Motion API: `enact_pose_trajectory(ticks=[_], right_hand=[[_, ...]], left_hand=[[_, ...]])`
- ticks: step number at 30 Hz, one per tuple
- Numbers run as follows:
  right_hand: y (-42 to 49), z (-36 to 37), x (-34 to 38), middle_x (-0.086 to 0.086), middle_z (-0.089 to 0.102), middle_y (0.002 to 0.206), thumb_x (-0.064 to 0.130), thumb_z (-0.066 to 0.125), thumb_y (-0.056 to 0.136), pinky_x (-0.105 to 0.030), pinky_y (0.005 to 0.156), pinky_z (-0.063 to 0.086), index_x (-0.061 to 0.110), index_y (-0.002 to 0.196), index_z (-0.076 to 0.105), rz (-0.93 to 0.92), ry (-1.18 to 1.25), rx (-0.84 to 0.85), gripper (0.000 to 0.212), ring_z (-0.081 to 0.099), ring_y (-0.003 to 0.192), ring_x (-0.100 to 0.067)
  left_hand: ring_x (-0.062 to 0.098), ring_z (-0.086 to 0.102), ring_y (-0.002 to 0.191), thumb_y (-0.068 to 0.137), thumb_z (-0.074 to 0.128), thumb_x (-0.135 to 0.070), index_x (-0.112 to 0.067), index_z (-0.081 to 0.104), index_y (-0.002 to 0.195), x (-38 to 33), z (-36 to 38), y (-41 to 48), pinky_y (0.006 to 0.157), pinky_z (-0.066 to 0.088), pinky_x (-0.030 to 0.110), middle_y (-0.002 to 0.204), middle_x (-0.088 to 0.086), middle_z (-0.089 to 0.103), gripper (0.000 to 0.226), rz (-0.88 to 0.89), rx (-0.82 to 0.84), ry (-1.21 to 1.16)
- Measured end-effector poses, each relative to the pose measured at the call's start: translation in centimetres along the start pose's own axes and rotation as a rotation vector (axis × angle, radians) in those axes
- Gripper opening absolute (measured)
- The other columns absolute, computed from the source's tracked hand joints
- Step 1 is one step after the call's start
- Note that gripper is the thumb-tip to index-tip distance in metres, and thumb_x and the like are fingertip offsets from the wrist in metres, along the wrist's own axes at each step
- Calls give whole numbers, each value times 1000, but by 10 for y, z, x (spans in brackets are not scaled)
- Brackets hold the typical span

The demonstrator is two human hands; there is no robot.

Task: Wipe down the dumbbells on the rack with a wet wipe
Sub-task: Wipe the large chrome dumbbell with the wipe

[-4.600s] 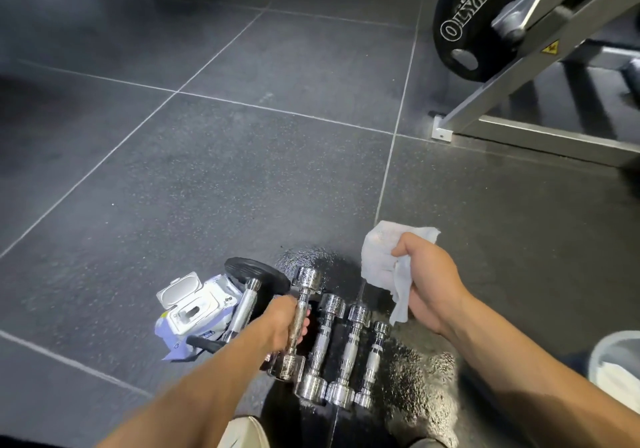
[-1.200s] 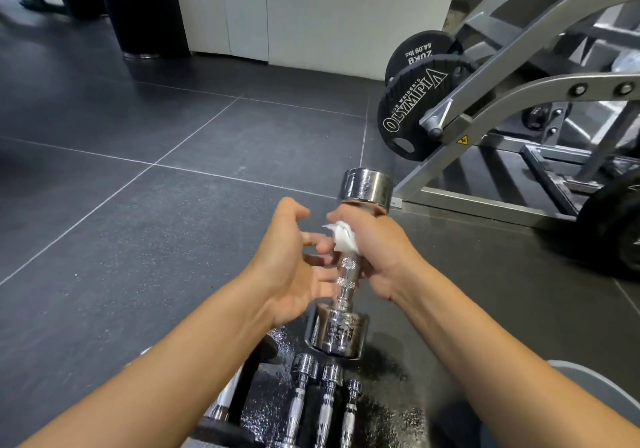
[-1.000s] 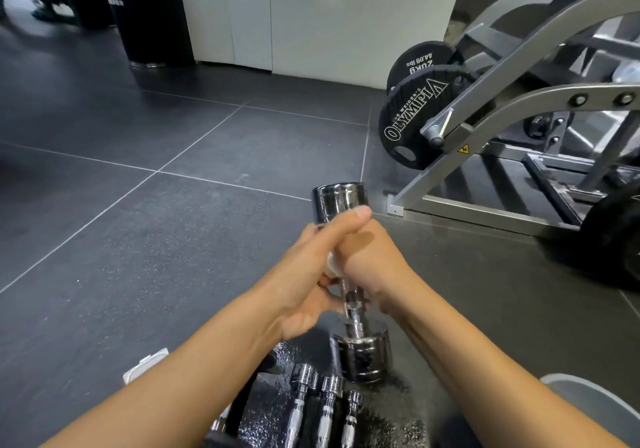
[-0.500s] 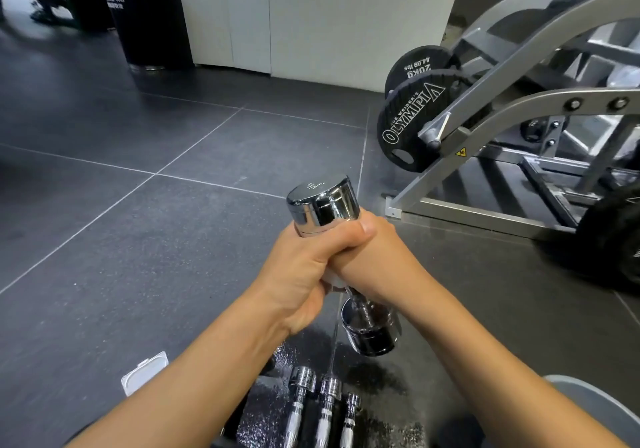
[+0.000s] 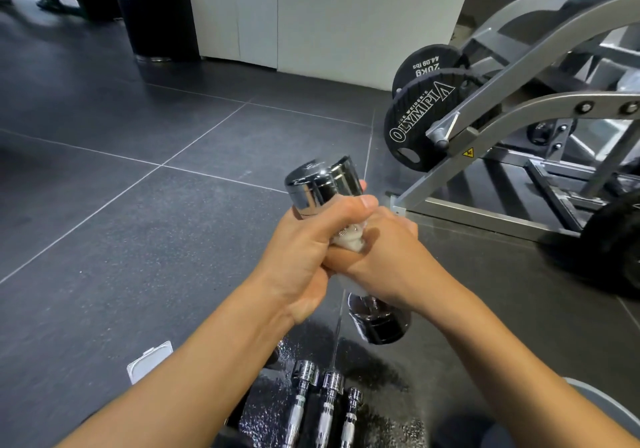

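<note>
Step in hand: I am wiping the grip of one shiny chrome dumbbell (image 5: 323, 184), held up off the floor and tilted, its far head up and away from me, its near head (image 5: 379, 321) low and close.

My left hand (image 5: 304, 257): fingers curled shut around the bar just under the upper head, thumb lying across the top. It carries the weight.

My right hand (image 5: 384, 257): closed around the middle of the bar with the crumpled white wet wipe (image 5: 349, 239) pressed between palm and metal. Only a small fold of the wipe shows between my two hands.

Where the wipe reaches: I cannot tell how much of the bar it wraps, since my fingers hide it.

Others waiting: three smaller chrome dumbbells (image 5: 327, 409) lie side by side on the dark speckled rubber floor (image 5: 121, 257) below my forearms, on a patch that looks wet.

Nearby: a white flip lid (image 5: 149, 361), probably the wipe pack's, peeks out by my left forearm. A grey steel machine frame (image 5: 485, 142) with a black Olympia weight plate (image 5: 417, 129) stands well apart to the right.

Progress, as I judge it: the grip is in work, the heads not yet.

Next move calls for: a firm left-hand hold while my right slides and twists the wipe toward a head, keeping the heavy piece from slipping in damp fingers.
</note>
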State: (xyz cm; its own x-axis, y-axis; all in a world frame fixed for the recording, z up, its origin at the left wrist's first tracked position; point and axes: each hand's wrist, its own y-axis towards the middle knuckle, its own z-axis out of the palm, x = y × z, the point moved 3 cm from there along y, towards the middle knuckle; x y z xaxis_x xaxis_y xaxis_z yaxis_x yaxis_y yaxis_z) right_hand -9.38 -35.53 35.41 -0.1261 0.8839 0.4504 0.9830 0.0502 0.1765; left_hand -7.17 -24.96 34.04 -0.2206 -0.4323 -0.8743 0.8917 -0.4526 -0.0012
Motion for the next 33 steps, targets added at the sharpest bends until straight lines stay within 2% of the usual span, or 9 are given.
enact_pose_trajectory(ticks=[5, 9, 11, 14, 17, 21, 28, 31, 33], right_hand=[[-5, 1, 6, 6, 68, 80, 38, 60, 82, -50, 75, 55, 29, 81, 60, -81, 285, 120, 9, 66, 79, -15], [-16, 10, -7, -3, 53, 65, 15, 67, 84, -34, 60, 39, -2, 75, 58, 81, 491, 418, 22, 46, 62, -13], [-20, 10, -12, -1, 57, 66, 16, 72, 84, -29, 62, 40, 2, 76, 66, 124, 509, 484, 17, 50, 62, -12], [-19, 10, -16, 0, 68, 76, 31, 77, 77, -36, 74, 46, 15, 79, 74, 132, 567, 546, 16, 59, 72, -13], [-21, 16, -24, -5, 77, 99, 22, 73, 92, -40, 96, 51, 8, 102, 77, 104, 676, 612, 18, 70, 93, -18], [-23, 11, -39, -18, 68, 135, 33, 54, 107, -47, 117, 42, 0, 132, 65, 91, 724, 598, 43, 60, 132, -35], [-22, 0, -70, 0, 74, 128, 39, 49, 105, -38, 113, 45, 16, 123, 74, 260, 635, 433, 38, 67, 119, -16], [-22, -8, -59, 5, 69, 120, 31, 47, 101, -10, 90, 47, 23, 117, 68, 224, 543, 303, 28, 64, 92, 13], [-22, -12, -46, 9, 58, 115, 25, 43, 96, -9, 96, 45, 15, 114, 63, 108, 498, 265, 29, 59, 95, 11]], left_hand=[[23, 76, 104, 62, 85, -27, 0, 77, 106, -7, 1, -2, 97, 58, 43, 108, 26, 77, 53, 142, 6, 205], [17, 73, 110, 66, 82, -34, -26, 81, 84, -19, 0, -5, 94, 52, 37, 116, 23, 75, 20, 188, 48, 197], [25, 72, 115, 68, 78, -39, -31, 82, 77, -21, -3, -4, 102, 50, 42, 111, 20, 77, 12, 196, 21, 166], [20, 76, 92, 73, 80, -30, -21, 79, 68, -17, -3, 0, 111, 49, 49, 81, 3, 77, 10, 160, -11, -25], [13, 54, 55, 80, 77, -20, -14, 62, 72, -13, -5, 8, 95, 59, 42, 59, -1, 52, 18, 170, -16, -191], [8, 30, 48, 75, 78, -20, -16, 51, 88, -18, -17, 14, 71, 55, 24, 55, -7, 33, 30, 163, -63, -348], [7, 26, 46, 95, 62, -18, -15, 51, 81, -26, -35, 21, 66, 49, 18, 53, -9, 30, 18, 179, -170, -432], [7, 25, 47, 93, 64, -18, -17, 50, 80, -25, -42, 24, 68, 47, 17, 54, -9, 29, 19, 191, -192, -451], [7, 24, 47, 93, 65, -19, -18, 49, 79, -25, -44, 26, 68, 45, 17, 54, -9, 28, 22, 186, -217, -474]])
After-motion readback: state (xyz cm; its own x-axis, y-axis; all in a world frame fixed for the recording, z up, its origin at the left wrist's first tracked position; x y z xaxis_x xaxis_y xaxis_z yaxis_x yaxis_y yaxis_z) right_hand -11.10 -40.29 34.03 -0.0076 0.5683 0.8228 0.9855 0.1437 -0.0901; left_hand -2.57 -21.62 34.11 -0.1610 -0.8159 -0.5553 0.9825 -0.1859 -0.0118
